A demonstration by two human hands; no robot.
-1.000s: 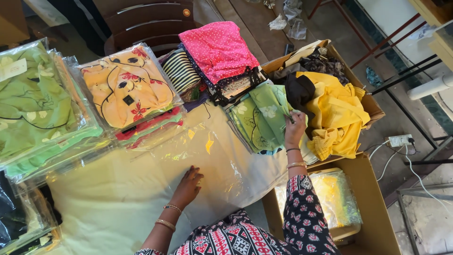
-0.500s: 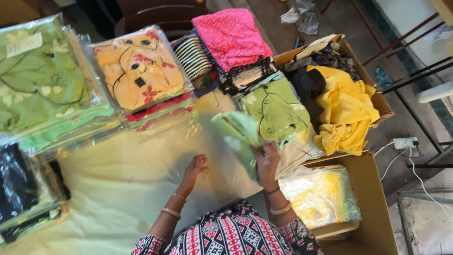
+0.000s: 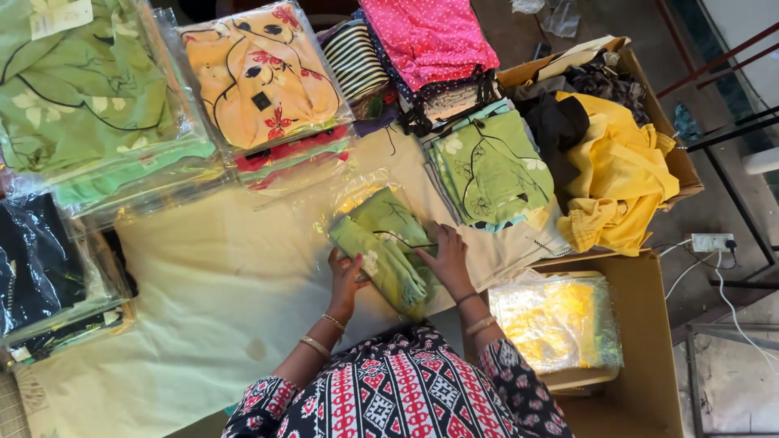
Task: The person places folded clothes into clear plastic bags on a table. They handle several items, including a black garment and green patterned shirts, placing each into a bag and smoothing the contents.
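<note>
Green folded floral garment (image 3: 388,247) lies on the pale cloth-covered table (image 3: 203,300), gripped by the left hand (image 3: 347,274) and right hand (image 3: 445,258), near a clear plastic bag (image 3: 341,195).

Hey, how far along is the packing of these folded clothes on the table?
Done: bagged stacks sit along the table's far side, green ones and orange floral ones, plus bagged yellow pieces in the box at the right. In hand: the left hand and right hand hold a folded green garment over a clear bag. Left: the unbagged green stack and loose yellow clothes.
</note>
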